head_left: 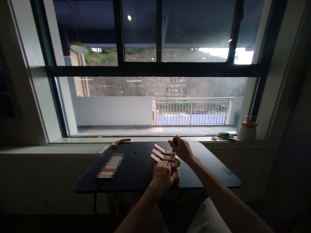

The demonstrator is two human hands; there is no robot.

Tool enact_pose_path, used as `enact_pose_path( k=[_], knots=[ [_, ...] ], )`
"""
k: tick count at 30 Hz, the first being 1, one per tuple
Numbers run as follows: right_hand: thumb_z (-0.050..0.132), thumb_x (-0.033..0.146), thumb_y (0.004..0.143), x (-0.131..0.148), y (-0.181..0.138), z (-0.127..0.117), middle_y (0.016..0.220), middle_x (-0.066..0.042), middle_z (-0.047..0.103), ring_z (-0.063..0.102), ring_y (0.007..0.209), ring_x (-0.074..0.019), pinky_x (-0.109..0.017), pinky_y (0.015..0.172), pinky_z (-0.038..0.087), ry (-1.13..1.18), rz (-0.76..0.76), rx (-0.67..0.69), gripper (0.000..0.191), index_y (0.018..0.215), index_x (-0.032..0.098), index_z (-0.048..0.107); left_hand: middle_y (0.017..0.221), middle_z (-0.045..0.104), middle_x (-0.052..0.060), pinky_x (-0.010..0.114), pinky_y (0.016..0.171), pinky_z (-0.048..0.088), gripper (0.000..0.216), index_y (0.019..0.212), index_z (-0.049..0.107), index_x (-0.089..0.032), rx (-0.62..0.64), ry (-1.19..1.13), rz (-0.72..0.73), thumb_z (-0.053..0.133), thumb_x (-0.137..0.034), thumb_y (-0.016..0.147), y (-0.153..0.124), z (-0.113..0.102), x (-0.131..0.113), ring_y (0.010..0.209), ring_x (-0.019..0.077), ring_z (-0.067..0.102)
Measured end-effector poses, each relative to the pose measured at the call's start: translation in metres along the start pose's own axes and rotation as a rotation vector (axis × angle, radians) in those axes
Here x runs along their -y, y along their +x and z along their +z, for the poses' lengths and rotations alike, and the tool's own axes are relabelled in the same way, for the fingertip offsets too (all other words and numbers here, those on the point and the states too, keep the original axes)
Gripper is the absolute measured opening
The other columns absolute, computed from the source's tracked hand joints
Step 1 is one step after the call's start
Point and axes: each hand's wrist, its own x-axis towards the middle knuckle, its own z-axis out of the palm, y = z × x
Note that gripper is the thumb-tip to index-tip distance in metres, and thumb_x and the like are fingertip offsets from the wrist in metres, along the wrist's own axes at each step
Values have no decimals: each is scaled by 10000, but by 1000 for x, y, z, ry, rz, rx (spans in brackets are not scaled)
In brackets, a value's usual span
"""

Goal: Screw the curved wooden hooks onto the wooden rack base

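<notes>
A light wooden piece with several prongs (pixel 163 154) lies on the dark table (pixel 136 171) near its middle. My left hand (pixel 163 174) presses down on its near end, fingers curled over it. Just behind it, my right hand (pixel 181 149) is closed round a small dark-handled tool (pixel 174 142) held upright, its tip down on the wooden piece. A loose curved wooden part (pixel 120 141) rests at the table's far edge. Small dark bits (pixel 135 150), perhaps screws, lie on the table left of the piece.
A blurred flat packet (pixel 110 166) sits on the table's left part. On the window sill at right stand a white kettle with an orange lid (pixel 247 128), a green thing (pixel 226 135) and a tape roll (pixel 214 138). A radiator grille (pixel 65 149) runs along the left.
</notes>
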Motion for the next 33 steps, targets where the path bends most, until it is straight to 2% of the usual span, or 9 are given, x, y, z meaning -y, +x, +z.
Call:
enact_pose_path(
  k=[14, 26, 33],
  knots=[
    [488, 423, 826, -4, -3, 12, 633, 10, 594, 498, 564, -122, -220, 538, 301, -14, 19, 63, 239, 738, 204, 516, 957, 608, 81, 368, 942, 339, 221, 938, 595, -153, 3, 0, 2, 530, -273, 764, 0, 2, 1, 955, 238, 523],
    [497, 387, 836, 3, -10, 7, 638, 12, 586, 489, 563, -114, -214, 523, 290, -31, -84, 113, 206, 766, 196, 531, 962, 606, 78, 378, 956, 332, 239, 961, 592, -158, -1, -25, -22, 535, -277, 762, 0, 3, 1, 975, 239, 520],
    [497, 407, 838, 4, -2, 11, 624, 21, 577, 489, 555, -110, -216, 506, 247, -89, -8, 181, 217, 782, 204, 552, 987, 614, 79, 376, 973, 328, 253, 979, 595, -149, -9, 19, -10, 522, -275, 772, -1, 2, -1, 971, 238, 520]
  ],
)
